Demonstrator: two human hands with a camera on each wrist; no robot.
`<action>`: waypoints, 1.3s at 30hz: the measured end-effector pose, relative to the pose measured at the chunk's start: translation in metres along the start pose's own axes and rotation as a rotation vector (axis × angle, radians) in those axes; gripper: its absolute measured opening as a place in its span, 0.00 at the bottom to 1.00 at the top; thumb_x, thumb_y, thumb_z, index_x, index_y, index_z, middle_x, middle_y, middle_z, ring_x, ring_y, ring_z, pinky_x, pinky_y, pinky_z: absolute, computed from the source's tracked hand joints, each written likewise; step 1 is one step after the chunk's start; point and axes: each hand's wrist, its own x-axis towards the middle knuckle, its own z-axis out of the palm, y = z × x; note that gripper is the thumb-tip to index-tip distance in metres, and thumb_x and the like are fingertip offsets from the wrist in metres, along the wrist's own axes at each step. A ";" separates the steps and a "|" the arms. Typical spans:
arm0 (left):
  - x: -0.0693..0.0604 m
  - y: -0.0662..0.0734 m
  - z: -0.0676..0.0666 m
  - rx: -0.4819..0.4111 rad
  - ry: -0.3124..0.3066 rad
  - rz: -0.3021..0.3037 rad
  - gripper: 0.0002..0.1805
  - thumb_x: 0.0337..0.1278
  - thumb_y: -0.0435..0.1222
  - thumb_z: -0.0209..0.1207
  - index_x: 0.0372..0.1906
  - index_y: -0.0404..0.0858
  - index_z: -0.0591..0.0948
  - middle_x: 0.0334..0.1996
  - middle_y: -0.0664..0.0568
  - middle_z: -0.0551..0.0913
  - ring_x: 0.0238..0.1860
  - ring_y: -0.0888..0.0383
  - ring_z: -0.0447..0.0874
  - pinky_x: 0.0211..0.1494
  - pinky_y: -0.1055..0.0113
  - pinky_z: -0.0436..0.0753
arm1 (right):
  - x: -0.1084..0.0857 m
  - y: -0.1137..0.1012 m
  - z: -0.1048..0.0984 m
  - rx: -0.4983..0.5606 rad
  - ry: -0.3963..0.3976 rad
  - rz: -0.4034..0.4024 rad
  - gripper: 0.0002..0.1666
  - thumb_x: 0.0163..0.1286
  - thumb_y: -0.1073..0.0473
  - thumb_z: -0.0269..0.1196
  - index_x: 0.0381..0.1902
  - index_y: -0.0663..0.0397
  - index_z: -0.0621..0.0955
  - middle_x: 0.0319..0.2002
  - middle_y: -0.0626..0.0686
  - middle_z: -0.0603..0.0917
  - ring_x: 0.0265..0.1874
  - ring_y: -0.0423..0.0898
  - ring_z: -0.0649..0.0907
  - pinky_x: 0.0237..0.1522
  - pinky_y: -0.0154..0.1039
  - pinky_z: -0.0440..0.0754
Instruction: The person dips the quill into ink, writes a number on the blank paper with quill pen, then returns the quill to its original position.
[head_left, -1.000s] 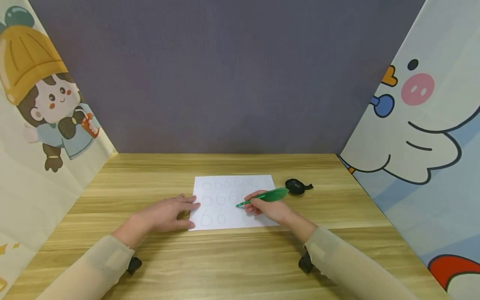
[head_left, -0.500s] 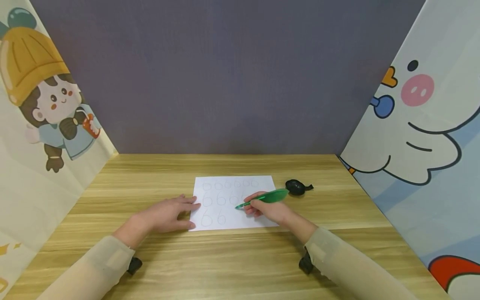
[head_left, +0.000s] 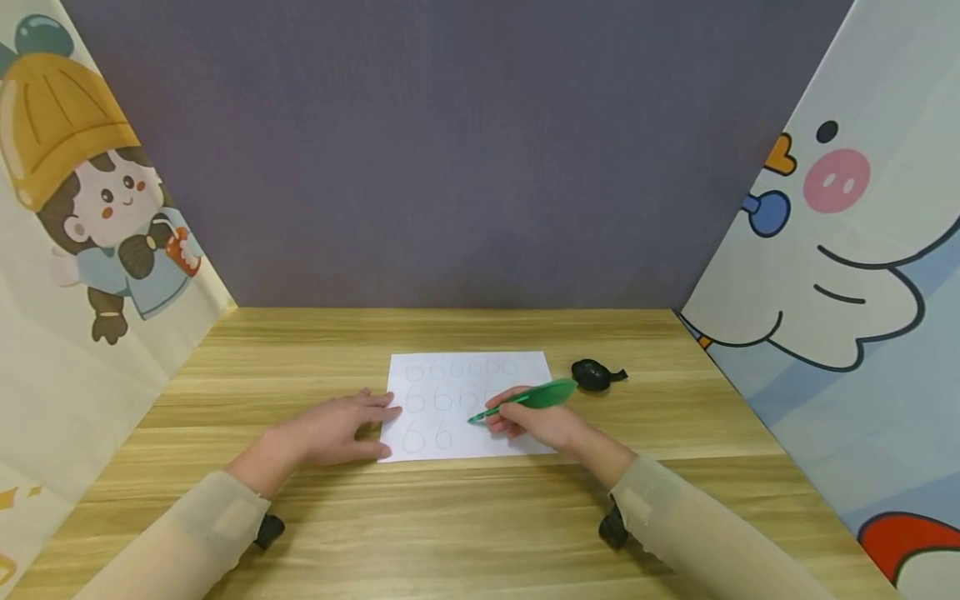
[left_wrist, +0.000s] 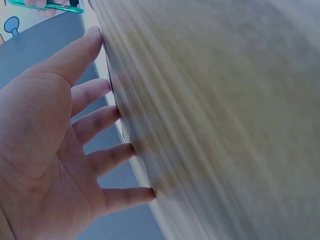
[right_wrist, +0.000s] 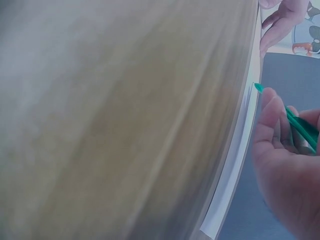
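White paper (head_left: 480, 447) with faint handwritten figures (head_left: 444, 402) lay on a tabletop (head_left: 450, 525). The left hand (head_left: 341, 427), fingers spread, touched its nine o'clock edge; at three o'clock, the right hand (head_left: 546, 422) pinched a green feather-shaped pen (head_left: 551, 393). A black object (head_left: 591, 375) lay two o'clock from that hand.

A small, rounded, glossy black object with a short tail (head_left: 591, 375) lies on the right side of a light-brown wood-grain table (head_left: 450, 533), near its back edge. Behind stands 1 plain grey-purple upright panel (head_left: 450, 167), flanked by 2 pale printed panels. The left print shows a cartoon figure in blue clothes (head_left: 142, 283) with a ribbed yellow hat (head_left: 63, 125); the right, a black-outlined white cartoon animal (head_left: 847, 233) with a pink oval snout (head_left: 836, 181).
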 end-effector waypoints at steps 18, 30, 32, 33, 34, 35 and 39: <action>0.000 0.000 0.000 0.000 -0.002 0.000 0.39 0.76 0.57 0.65 0.81 0.41 0.75 0.85 0.40 0.68 0.84 0.26 0.61 0.83 0.27 0.65 | -0.005 -0.002 -0.001 -0.028 -0.054 -0.011 0.20 0.86 0.56 0.55 0.64 0.60 0.85 0.55 0.58 0.94 0.50 0.44 0.92 0.54 0.38 0.91; -0.001 0.000 0.000 -0.005 -0.006 -0.012 0.40 0.75 0.59 0.65 0.81 0.42 0.75 0.85 0.41 0.67 0.85 0.26 0.60 0.82 0.25 0.64 | -0.008 -0.002 -0.001 -0.006 -0.097 -0.013 0.20 0.85 0.56 0.57 0.63 0.62 0.85 0.55 0.60 0.93 0.52 0.48 0.92 0.55 0.41 0.92; -0.001 -0.001 0.001 0.002 -0.004 -0.010 0.40 0.75 0.59 0.65 0.81 0.42 0.75 0.85 0.41 0.67 0.84 0.26 0.60 0.82 0.25 0.65 | -0.008 -0.001 -0.001 -0.006 -0.103 -0.017 0.20 0.85 0.57 0.56 0.63 0.62 0.85 0.54 0.61 0.93 0.52 0.48 0.92 0.55 0.41 0.92; 0.000 -0.001 0.001 0.004 -0.003 -0.008 0.40 0.75 0.59 0.65 0.81 0.42 0.75 0.85 0.41 0.67 0.84 0.26 0.61 0.82 0.25 0.65 | -0.008 -0.001 -0.001 -0.006 -0.104 -0.017 0.20 0.85 0.57 0.56 0.63 0.62 0.85 0.54 0.61 0.93 0.52 0.48 0.92 0.55 0.41 0.92; 0.000 -0.001 0.001 0.006 -0.002 -0.004 0.40 0.75 0.58 0.65 0.81 0.42 0.75 0.85 0.41 0.67 0.84 0.26 0.61 0.82 0.25 0.65 | -0.008 -0.001 -0.001 -0.006 -0.105 -0.018 0.20 0.85 0.57 0.56 0.63 0.63 0.85 0.54 0.61 0.93 0.52 0.48 0.92 0.55 0.41 0.92; 0.000 -0.001 0.001 0.007 -0.001 -0.001 0.40 0.75 0.58 0.65 0.81 0.42 0.75 0.85 0.40 0.67 0.84 0.26 0.61 0.82 0.25 0.65 | -0.008 -0.001 -0.001 -0.005 -0.107 -0.019 0.20 0.85 0.57 0.56 0.63 0.63 0.85 0.54 0.61 0.93 0.52 0.49 0.92 0.55 0.41 0.92; 0.000 -0.001 0.000 0.010 0.003 0.019 0.39 0.76 0.57 0.65 0.81 0.40 0.75 0.84 0.39 0.68 0.84 0.25 0.62 0.82 0.25 0.65 | -0.010 -0.002 -0.002 -0.007 -0.116 -0.014 0.20 0.85 0.57 0.56 0.63 0.62 0.85 0.54 0.61 0.93 0.52 0.50 0.93 0.54 0.41 0.92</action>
